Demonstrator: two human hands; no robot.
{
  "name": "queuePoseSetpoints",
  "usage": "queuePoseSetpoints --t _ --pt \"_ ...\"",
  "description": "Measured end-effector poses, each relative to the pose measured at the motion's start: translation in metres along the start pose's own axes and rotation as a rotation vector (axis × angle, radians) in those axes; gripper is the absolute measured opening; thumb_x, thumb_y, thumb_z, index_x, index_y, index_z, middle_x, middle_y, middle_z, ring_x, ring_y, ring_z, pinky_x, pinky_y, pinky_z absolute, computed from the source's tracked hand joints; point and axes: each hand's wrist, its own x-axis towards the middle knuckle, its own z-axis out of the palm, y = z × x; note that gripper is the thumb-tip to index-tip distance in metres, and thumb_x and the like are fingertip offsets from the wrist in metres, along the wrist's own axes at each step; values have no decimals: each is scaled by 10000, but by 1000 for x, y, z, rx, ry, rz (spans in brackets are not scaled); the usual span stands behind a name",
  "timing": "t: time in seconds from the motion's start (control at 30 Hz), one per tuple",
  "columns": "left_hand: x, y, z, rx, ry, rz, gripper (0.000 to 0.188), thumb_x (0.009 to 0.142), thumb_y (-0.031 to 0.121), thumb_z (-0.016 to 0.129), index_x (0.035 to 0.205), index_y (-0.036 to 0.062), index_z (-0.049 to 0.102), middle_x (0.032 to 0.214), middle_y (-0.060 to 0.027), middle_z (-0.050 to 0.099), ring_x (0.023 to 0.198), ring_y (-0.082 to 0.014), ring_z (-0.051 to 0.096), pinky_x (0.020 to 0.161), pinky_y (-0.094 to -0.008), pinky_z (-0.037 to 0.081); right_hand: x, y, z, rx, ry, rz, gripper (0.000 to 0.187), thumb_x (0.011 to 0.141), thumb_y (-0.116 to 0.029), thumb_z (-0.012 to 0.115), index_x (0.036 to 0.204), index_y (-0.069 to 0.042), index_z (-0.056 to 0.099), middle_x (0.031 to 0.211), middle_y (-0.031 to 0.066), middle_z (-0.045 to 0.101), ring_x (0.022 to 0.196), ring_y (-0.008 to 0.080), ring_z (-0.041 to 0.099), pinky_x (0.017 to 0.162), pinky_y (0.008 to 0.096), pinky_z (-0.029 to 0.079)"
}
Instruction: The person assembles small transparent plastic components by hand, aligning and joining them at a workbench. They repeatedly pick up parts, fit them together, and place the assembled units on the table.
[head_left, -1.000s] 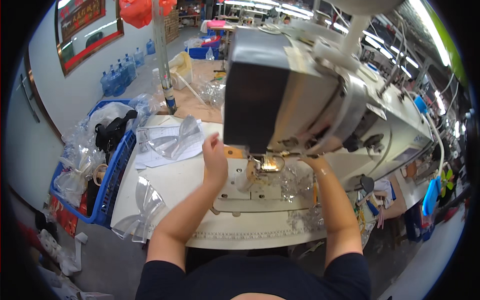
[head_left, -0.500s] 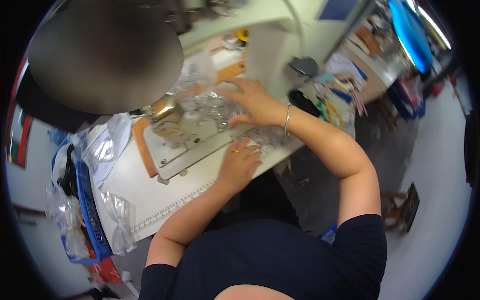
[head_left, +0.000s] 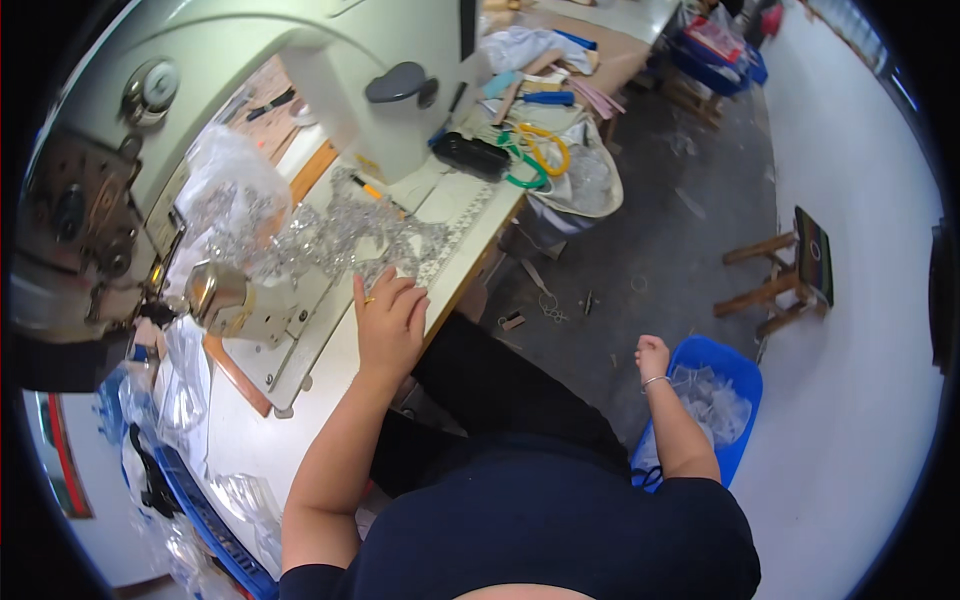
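My left hand, with a ring on it, rests at the table's front edge, fingers spread. Its fingertips reach the edge of a spread pile of small clear, shiny pieces on the sewing machine's bed. Behind the pile stands a clear plastic bag with more such pieces. Away to the right, beyond the table, my right hand hangs with its fingers curled closed. Whatever it holds, if anything, is hidden. Near it on the floor is a blue bin with crumpled clear plastic inside.
The sewing machine head fills the left. A black case, yellow-handled scissors and a cloth-lined container sit at the table's far end. A wooden stool stands by the wall. A blue basket is at lower left.
My right hand has left the clear pieces and swung right and down, off the table, and its fingers have closed. My left hand stays at the table edge. The view has turned right.
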Motion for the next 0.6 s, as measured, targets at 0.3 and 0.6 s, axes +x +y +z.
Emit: queuePoseSetpoints --t 0.3,0.6 --pt "36 44 9 -108 -137 186 256 740 30 712 974 125 672 1110 -63 603 1232 -341 488 1108 -562 196 1 73 -2 -768 -428 -298 220 790 -237 675 918 -61 702 954 181 677 946 373 626 866 425 495" --pt "182 103 90 -43 -485 613 349 735 240 759 1052 127 667 1182 -60 604 1201 -301 529 1075 -482 328 101 192 41 -863 -434 206 268 827 -251 595 968 -55 712 1063 190 659 1041 346 616 902 408 491"
